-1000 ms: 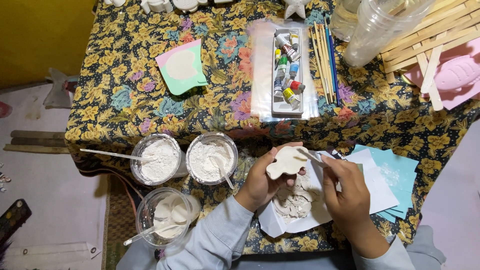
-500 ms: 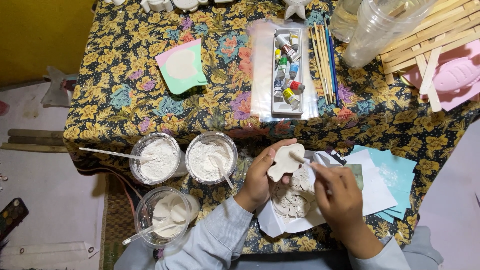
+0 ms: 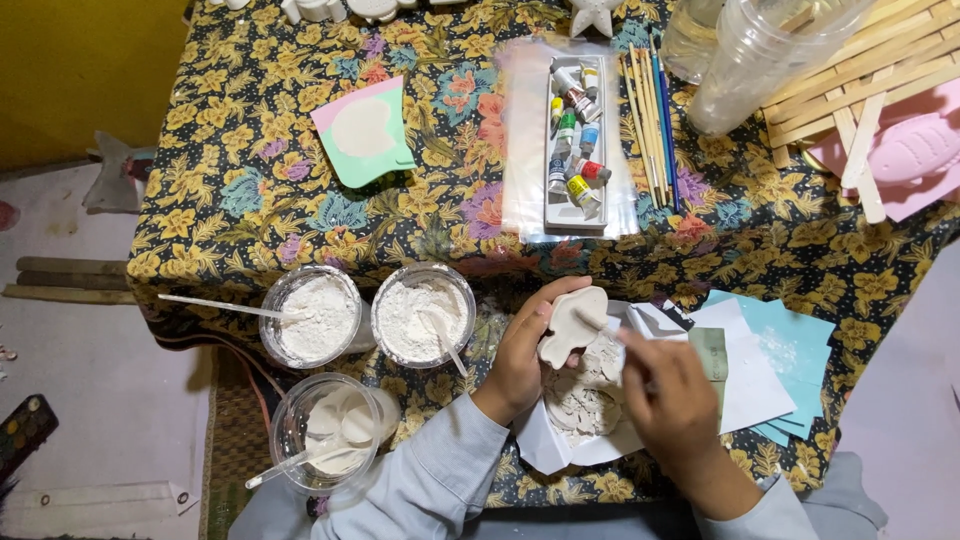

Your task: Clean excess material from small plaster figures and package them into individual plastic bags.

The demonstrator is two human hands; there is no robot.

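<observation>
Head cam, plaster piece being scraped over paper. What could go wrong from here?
1. The left hand holds the white plaster piece by its edges while the right hand works a thin tool on it; it might slip or chip.
2. Scrapings pile on the white paper near the table's front edge and could spill.
3. The powder cup sits beside the left hand, easily knocked.
</observation>
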